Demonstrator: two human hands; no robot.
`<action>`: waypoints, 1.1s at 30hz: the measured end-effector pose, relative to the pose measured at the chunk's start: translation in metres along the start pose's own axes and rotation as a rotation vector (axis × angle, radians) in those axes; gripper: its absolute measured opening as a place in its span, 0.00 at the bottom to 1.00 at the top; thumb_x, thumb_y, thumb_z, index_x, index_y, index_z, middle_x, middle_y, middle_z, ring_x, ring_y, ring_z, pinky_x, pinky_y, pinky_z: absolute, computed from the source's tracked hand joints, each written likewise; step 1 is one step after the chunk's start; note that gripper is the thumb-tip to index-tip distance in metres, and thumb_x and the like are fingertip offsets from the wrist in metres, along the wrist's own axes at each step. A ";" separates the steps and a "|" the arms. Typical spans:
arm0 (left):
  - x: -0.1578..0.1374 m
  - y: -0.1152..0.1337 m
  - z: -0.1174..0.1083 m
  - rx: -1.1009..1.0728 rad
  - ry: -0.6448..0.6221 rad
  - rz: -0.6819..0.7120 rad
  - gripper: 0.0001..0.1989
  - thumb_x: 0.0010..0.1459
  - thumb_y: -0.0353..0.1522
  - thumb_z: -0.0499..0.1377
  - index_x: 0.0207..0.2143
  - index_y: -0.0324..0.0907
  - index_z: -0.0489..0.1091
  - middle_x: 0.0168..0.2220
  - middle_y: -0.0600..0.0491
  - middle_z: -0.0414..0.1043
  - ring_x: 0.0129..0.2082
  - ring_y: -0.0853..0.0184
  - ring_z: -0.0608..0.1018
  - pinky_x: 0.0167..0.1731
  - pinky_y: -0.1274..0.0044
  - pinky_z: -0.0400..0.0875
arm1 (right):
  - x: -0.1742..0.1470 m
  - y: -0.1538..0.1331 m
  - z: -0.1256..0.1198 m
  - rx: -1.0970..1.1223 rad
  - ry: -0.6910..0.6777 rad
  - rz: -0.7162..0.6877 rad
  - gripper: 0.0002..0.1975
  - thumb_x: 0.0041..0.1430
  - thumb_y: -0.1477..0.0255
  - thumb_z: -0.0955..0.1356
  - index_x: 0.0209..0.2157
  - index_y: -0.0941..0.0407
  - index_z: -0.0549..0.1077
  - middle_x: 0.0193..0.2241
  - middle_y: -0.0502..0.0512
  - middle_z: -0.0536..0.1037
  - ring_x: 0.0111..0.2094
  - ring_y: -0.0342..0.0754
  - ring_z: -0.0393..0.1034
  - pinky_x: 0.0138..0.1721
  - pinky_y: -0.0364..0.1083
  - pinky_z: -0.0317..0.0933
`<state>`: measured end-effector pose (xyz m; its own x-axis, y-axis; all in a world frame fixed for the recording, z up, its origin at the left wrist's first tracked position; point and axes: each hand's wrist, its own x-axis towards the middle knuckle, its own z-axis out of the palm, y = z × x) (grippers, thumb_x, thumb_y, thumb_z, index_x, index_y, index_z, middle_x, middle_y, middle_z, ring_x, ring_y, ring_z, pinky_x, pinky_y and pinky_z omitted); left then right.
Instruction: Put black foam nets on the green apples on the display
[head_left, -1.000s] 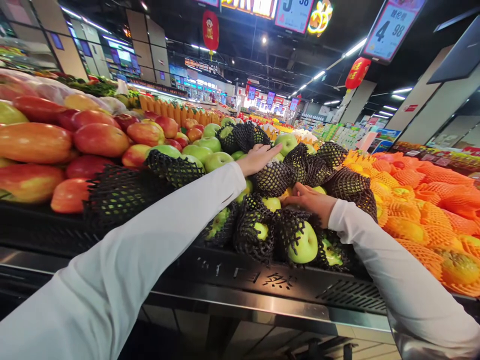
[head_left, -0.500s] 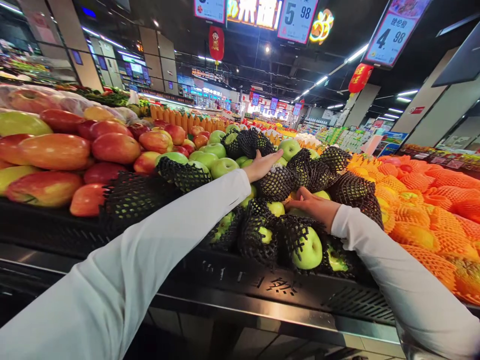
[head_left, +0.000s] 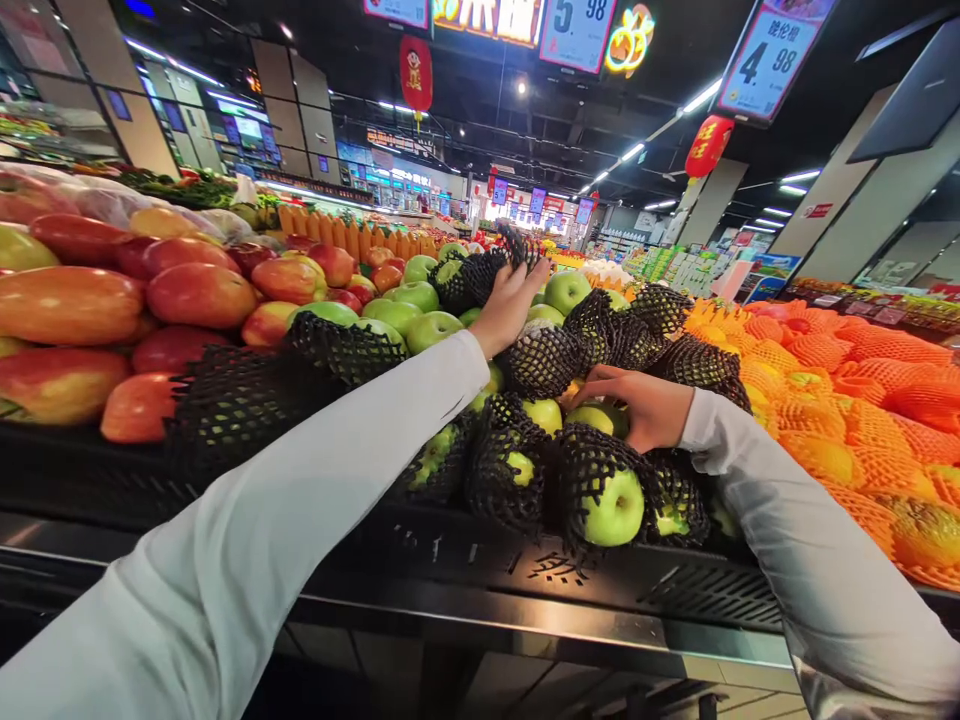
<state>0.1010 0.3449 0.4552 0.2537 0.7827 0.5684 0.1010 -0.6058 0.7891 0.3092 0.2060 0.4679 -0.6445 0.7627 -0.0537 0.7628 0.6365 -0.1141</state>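
Observation:
My left hand (head_left: 510, 305) is over the back of the green apple pile, fingers closed on a black foam net (head_left: 517, 243) that rises above them. What sits inside that net is hidden. Nearer to me, my right hand (head_left: 641, 402) curls round a green apple (head_left: 598, 418) without a net; its fingertips are partly hidden. Between the hands lies a green apple in a black net (head_left: 544, 360). A bare green apple (head_left: 568, 290) sits just right of my left hand. In front of my right hand, a netted green apple (head_left: 615, 507) shows its bare end.
Red and yellow apples (head_left: 202, 295) are heaped on the left. Oranges in orange foam nets (head_left: 832, 410) fill the right. A black crate front (head_left: 480, 560) and a metal rail (head_left: 525, 620) edge the display. Price signs (head_left: 776, 55) hang overhead.
My left hand has closed and lifted part of a black net upward. My right hand has curled more round the bare green apple. The view has shifted slightly.

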 end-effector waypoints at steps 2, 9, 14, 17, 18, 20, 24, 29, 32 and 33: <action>-0.002 0.010 -0.007 0.034 0.049 0.111 0.33 0.62 0.57 0.48 0.64 0.53 0.60 0.72 0.55 0.48 0.74 0.60 0.46 0.73 0.64 0.39 | 0.000 0.009 0.000 0.045 0.028 -0.035 0.32 0.45 0.58 0.76 0.51 0.58 0.75 0.46 0.59 0.70 0.47 0.49 0.68 0.56 0.50 0.65; -0.008 0.017 -0.021 0.147 0.097 0.274 0.29 0.63 0.56 0.49 0.64 0.61 0.59 0.71 0.59 0.49 0.75 0.60 0.41 0.73 0.60 0.40 | -0.012 0.029 -0.003 0.385 0.058 0.008 0.28 0.48 0.63 0.73 0.51 0.58 0.70 0.50 0.59 0.72 0.49 0.48 0.71 0.49 0.45 0.69; -0.009 0.017 -0.019 0.154 0.107 0.244 0.29 0.64 0.55 0.49 0.63 0.59 0.60 0.71 0.59 0.49 0.75 0.59 0.40 0.73 0.60 0.38 | -0.016 0.029 -0.004 0.384 -0.047 -0.019 0.32 0.53 0.60 0.71 0.57 0.58 0.64 0.55 0.60 0.68 0.54 0.49 0.68 0.59 0.49 0.64; -0.011 0.020 -0.018 0.158 0.100 0.236 0.28 0.64 0.54 0.48 0.63 0.59 0.61 0.71 0.58 0.48 0.75 0.58 0.40 0.73 0.60 0.38 | -0.011 0.028 0.001 0.214 0.001 -0.070 0.38 0.45 0.56 0.75 0.55 0.59 0.67 0.54 0.62 0.67 0.57 0.53 0.64 0.65 0.52 0.58; -0.012 0.020 -0.019 0.160 0.098 0.241 0.28 0.65 0.54 0.48 0.63 0.59 0.60 0.71 0.58 0.48 0.75 0.58 0.40 0.73 0.60 0.38 | -0.010 0.027 0.003 0.171 0.023 -0.069 0.39 0.43 0.54 0.76 0.54 0.59 0.68 0.53 0.62 0.67 0.55 0.53 0.65 0.63 0.53 0.59; -0.012 0.020 -0.020 0.163 0.097 0.254 0.28 0.65 0.54 0.47 0.63 0.59 0.60 0.71 0.58 0.49 0.75 0.57 0.41 0.73 0.60 0.39 | -0.008 0.024 0.004 0.099 0.069 -0.069 0.38 0.42 0.54 0.76 0.52 0.60 0.69 0.50 0.61 0.69 0.51 0.52 0.66 0.58 0.52 0.62; -0.012 0.017 -0.023 0.166 0.102 0.248 0.28 0.65 0.54 0.47 0.63 0.56 0.61 0.71 0.57 0.50 0.75 0.58 0.41 0.73 0.62 0.39 | -0.012 0.016 0.001 -0.004 0.199 0.017 0.30 0.42 0.56 0.75 0.45 0.59 0.71 0.44 0.59 0.73 0.44 0.50 0.69 0.50 0.49 0.65; -0.009 0.011 -0.025 0.155 0.097 0.270 0.30 0.64 0.57 0.46 0.62 0.56 0.62 0.71 0.58 0.51 0.75 0.59 0.41 0.73 0.64 0.40 | -0.017 0.011 -0.006 -0.035 0.402 0.185 0.29 0.36 0.53 0.74 0.37 0.58 0.71 0.41 0.58 0.76 0.40 0.50 0.70 0.46 0.49 0.65; -0.008 0.009 -0.024 0.156 0.127 0.289 0.29 0.64 0.56 0.47 0.61 0.55 0.62 0.70 0.56 0.53 0.75 0.59 0.42 0.73 0.63 0.43 | -0.018 0.009 -0.009 0.074 0.558 0.303 0.31 0.36 0.49 0.74 0.36 0.58 0.71 0.36 0.55 0.76 0.35 0.47 0.69 0.40 0.47 0.64; -0.009 0.011 -0.023 0.160 0.137 0.292 0.29 0.63 0.55 0.49 0.61 0.55 0.62 0.70 0.55 0.53 0.74 0.58 0.43 0.73 0.62 0.45 | -0.018 0.009 -0.009 0.115 0.628 0.342 0.31 0.35 0.48 0.74 0.35 0.58 0.71 0.33 0.53 0.75 0.33 0.45 0.67 0.37 0.46 0.63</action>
<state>0.0776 0.3350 0.4641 0.1641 0.5782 0.7992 0.1954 -0.8132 0.5482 0.3280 0.1991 0.4768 -0.1922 0.8610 0.4708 0.8836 0.3606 -0.2987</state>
